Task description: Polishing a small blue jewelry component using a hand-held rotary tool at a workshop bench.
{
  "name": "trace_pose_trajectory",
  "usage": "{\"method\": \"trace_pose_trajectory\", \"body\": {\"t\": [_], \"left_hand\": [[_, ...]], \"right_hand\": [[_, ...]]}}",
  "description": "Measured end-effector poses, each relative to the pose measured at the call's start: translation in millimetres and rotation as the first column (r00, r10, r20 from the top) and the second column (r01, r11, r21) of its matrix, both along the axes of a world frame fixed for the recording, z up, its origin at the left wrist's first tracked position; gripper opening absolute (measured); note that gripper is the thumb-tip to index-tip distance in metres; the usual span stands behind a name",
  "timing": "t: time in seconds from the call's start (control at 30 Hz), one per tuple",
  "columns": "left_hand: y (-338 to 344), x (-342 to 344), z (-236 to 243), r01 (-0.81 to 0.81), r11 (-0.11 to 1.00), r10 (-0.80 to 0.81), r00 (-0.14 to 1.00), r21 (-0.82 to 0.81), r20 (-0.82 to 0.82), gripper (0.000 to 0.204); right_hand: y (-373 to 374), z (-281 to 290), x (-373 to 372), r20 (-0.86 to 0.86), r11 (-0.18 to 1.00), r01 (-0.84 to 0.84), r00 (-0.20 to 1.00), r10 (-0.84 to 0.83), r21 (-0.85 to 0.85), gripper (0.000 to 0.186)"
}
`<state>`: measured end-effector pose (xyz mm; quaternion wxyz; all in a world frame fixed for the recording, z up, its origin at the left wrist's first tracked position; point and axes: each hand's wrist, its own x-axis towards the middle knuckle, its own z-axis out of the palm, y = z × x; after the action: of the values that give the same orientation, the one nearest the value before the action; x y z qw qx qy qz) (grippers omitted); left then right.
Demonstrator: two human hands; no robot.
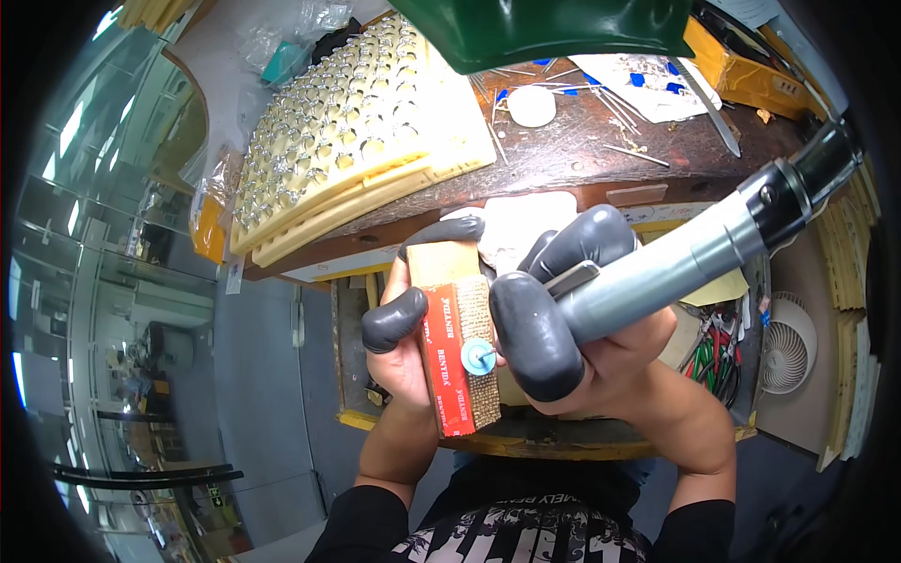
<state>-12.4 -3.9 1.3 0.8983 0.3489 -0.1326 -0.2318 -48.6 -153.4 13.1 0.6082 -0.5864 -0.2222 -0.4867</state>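
Note:
My left hand (399,352), with black finger cots, is closed round a rectangular wooden block (443,265). Red printed tape (449,361) runs down the block's face, beside a rough gold-brown textured strip (486,403). In my right hand (549,342), also wearing black finger cots, is a silver-grey rotary handpiece (671,267) with a black rear end. A small light-blue round wheel (478,357) on a thin shaft sits over the textured strip; whether it touches the strip I cannot tell. My right thumb hides the handpiece's front end.
Stacked cream trays (366,141) of metal rings stand at the back left. Thin metal rods, a white round lid (532,106) and a pointed metal tool (710,108) lie on the wooden bench. Above hangs a green shade (563,33). Pliers (718,352) and a white fan (788,342) are at right.

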Motion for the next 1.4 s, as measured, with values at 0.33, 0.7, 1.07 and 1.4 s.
{"method": "trace_pose_trajectory", "body": {"t": [0.33,0.7,1.07,1.4], "left_hand": [[-10,-2,8,-0.089,0.99,0.076,0.989,0.107,0.123,0.068],[-8,-2,6,-0.069,0.994,0.066,0.997,0.084,0.034,0.068],[-7,7,-4,0.029,0.995,-0.017,0.992,-0.092,0.129,0.068],[-10,0,6,-0.048,0.997,0.04,0.994,0.067,0.103,0.07]], "right_hand": [[-2,-1,-1,-0.033,0.994,0.076,0.996,-0.079,-0.083,0.005],[-4,-3,-2,-0.029,0.982,0.115,0.992,-0.121,-0.147,0.009],[-3,0,-2,-0.035,0.984,0.117,0.992,-0.122,-0.132,0.009],[-5,-5,-1,-0.04,0.992,0.059,0.997,-0.063,-0.112,0.01]]}}
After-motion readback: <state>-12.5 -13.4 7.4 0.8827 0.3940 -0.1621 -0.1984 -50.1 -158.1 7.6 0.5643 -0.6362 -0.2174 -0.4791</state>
